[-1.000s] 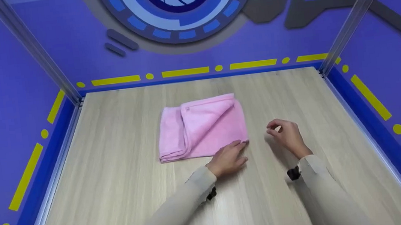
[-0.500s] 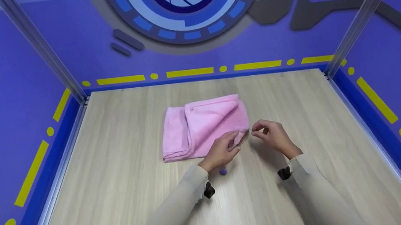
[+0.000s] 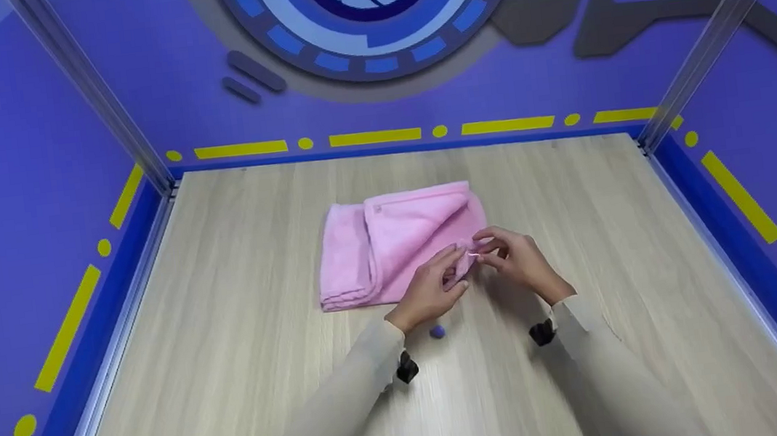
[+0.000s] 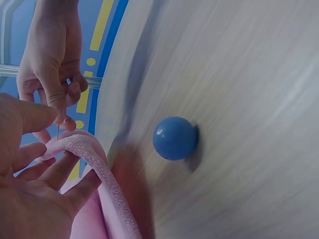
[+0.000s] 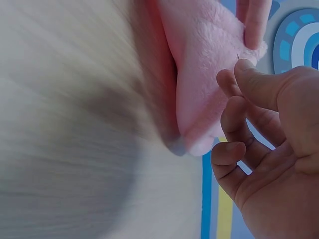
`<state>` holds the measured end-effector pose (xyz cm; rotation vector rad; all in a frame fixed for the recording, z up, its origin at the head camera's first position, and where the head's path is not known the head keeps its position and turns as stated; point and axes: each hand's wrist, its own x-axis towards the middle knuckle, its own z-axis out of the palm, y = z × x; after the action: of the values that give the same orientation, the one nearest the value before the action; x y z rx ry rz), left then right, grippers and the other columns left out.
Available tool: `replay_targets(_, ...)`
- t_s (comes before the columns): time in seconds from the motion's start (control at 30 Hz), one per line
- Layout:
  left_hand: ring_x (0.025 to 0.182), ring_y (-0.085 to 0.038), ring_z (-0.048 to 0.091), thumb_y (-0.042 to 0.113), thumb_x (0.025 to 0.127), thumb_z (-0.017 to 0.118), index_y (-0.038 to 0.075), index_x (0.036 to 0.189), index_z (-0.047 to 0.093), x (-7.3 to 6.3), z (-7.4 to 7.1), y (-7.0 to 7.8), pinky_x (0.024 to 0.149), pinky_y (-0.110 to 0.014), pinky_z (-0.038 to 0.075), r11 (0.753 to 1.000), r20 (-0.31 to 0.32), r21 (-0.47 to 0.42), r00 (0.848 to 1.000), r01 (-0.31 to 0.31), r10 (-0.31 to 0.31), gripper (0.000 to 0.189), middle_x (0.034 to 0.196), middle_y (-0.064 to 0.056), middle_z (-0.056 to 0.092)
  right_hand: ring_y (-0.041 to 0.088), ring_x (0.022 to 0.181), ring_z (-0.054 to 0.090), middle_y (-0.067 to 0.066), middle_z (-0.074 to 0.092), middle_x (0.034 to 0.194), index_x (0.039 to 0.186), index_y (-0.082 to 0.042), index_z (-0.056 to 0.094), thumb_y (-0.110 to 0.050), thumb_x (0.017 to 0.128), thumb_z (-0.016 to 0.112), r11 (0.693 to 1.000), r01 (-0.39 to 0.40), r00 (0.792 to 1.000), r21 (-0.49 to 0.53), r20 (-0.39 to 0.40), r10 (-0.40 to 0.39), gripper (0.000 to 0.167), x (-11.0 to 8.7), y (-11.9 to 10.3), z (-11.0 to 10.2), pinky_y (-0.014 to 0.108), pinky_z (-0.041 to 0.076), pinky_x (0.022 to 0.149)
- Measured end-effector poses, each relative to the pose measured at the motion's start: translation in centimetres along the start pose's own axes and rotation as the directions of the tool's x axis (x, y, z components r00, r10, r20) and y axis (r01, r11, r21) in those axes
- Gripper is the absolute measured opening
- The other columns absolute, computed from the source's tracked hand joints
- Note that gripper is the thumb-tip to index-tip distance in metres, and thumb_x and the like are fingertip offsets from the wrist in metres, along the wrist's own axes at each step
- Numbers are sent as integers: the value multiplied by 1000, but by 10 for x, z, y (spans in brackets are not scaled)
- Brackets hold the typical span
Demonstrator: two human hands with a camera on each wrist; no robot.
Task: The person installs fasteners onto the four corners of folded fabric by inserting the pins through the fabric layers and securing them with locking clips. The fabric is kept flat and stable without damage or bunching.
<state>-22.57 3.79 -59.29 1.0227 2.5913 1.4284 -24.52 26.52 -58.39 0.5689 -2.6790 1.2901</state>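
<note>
A folded pink towel [image 3: 407,219] lies on the table, its near right corner lifted. My left hand [image 3: 429,291] pinches that raised edge between thumb and fingers; in the left wrist view the edge [image 4: 94,162] bends over the fingers. Coming from the right, my right hand [image 3: 524,265] pinches a thin needle [image 4: 58,131] between thumb and forefinger. Its point is right at the towel's edge, and a short tip shows above the right thumb in the right wrist view.
A small blue ball [image 4: 175,138] sits on the wooden table [image 3: 240,264], just in front of the left hand. Blue panels with yellow markings wall the table at the back and both sides, with metal posts [image 3: 121,117] at the far corners.
My left hand has lifted the towel's near right corner off the table. The right hand has moved left to meet it. The blue ball has come into sight beside the left wrist.
</note>
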Motion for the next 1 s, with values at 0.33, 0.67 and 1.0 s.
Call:
replay_targets(0.33, 145, -31, 42, 11, 93, 70, -2, 153, 43, 0, 0, 1, 119, -32, 34, 1000, 17, 3, 1000, -1, 1, 67, 158, -21, 42, 20, 71, 67, 12, 78, 96, 120, -8, 71, -2, 89, 77, 1000, -20, 1000, -3, -16, 20, 32, 0, 0, 4, 23, 50, 60)
replay_targets(0.67, 145, -28, 42, 10, 94, 70, -1, 154, 41, -1, 0, 2, 119, -31, 34, 1000, 27, 7, 999, -19, 19, 68, 160, -17, 40, 19, 73, 67, 10, 79, 95, 123, -7, 70, -3, 87, 80, 1000, -8, 999, -22, -46, 7, 37, 1, 0, 10, 24, 50, 63)
replay_targets(1.0, 148, -24, 39, 8, 94, 70, -3, 154, 40, -2, 4, -2, 121, -31, 30, 996, 45, 16, 995, -87, 87, 68, 162, -15, 39, 21, 76, 70, 9, 78, 92, 118, -2, 73, -1, 87, 79, 999, 19, 999, -41, -49, -21, 31, 4, -1, 18, 27, 54, 66)
